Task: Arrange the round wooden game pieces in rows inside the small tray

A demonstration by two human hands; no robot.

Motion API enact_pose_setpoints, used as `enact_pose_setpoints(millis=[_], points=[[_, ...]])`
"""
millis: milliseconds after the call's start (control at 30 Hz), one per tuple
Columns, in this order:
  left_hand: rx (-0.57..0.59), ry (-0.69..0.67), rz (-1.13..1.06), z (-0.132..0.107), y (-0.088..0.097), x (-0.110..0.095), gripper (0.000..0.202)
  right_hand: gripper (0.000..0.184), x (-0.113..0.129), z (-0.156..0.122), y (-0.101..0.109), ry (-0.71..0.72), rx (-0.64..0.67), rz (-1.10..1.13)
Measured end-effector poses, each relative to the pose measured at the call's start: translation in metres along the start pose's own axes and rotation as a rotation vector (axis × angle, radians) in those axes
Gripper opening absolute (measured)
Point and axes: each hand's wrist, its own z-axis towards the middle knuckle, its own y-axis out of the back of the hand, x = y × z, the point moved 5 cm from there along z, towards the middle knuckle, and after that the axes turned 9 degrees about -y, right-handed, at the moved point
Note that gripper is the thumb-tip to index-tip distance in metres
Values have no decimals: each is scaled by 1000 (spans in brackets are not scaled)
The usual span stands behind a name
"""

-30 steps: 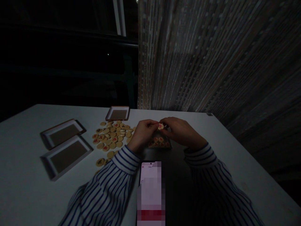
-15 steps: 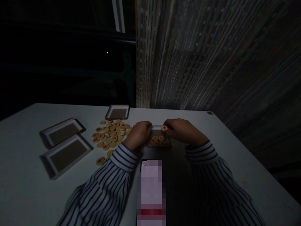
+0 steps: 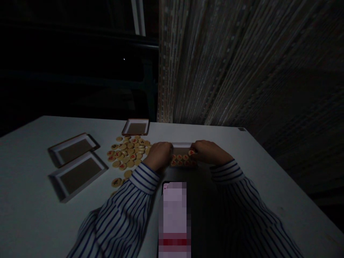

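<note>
- At the right end of the small box (image 3: 180,150), the person's right hand (image 3: 211,151) is nearly closed, thumb and fingers pinching a red-marked disc (image 3: 191,152) over the box's right part.
- At the box's left end, the left hand (image 3: 159,154) is curled; whether it grips the wall cannot be told.
- Inside the box, along its near side, sit rows of discs (image 3: 180,163), between both hands.
- Left of the box lies a loose pile (image 3: 130,154).
- Nearer the person than the box: a phone (image 3: 174,215).

A string curtain (image 3: 204,64) and table (image 3: 32,150) suggest a room.
</note>
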Motion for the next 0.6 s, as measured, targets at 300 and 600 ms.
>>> enact_pose_setpoints(millis=[300,600], points=[[74,23,116,0,-2,1,31,30,-2,9,-15,-47,107,-50],[81,5,150,0,1,0,31,29,-2,10,-19,-52,143,-67]])
